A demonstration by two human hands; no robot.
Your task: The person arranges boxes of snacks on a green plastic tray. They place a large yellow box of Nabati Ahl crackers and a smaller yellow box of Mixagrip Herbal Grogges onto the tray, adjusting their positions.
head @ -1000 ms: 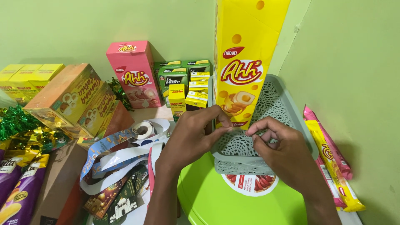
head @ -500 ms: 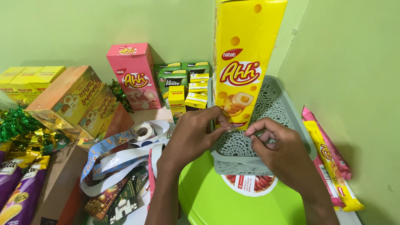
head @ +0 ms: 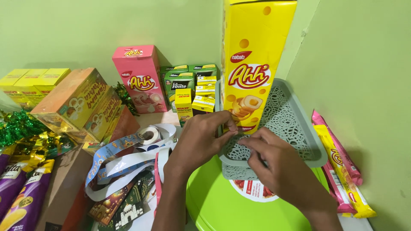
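A tall yellow snack box (head: pixel 255 55) stands upright in a grey perforated plastic basket (head: pixel 299 128). The basket rests on a bright green round stool (head: pixel 222 205). My left hand (head: pixel 201 139) pinches the bottom front edge of the yellow box with thumb and fingertips. My right hand (head: pixel 280 169) lies over the basket's near rim, its fingers bent beside the left hand's fingertips. Whether something small, such as tape, is between the fingers cannot be made out.
A pink snack box (head: pixel 139 79), small green and yellow cartons (head: pixel 190 87), orange boxes (head: pixel 79 105), ribbon and sticker rolls (head: pixel 137 149), green tinsel (head: pixel 17 126) and purple snack tubes (head: pixel 21 201) crowd the left. Long pink and yellow wafer packs (head: pixel 340 167) lie at the right by the green wall.
Both hands stay at the bottom of the yellow box. The right hand's fingers have shifted slightly along the basket rim; nothing else moved.
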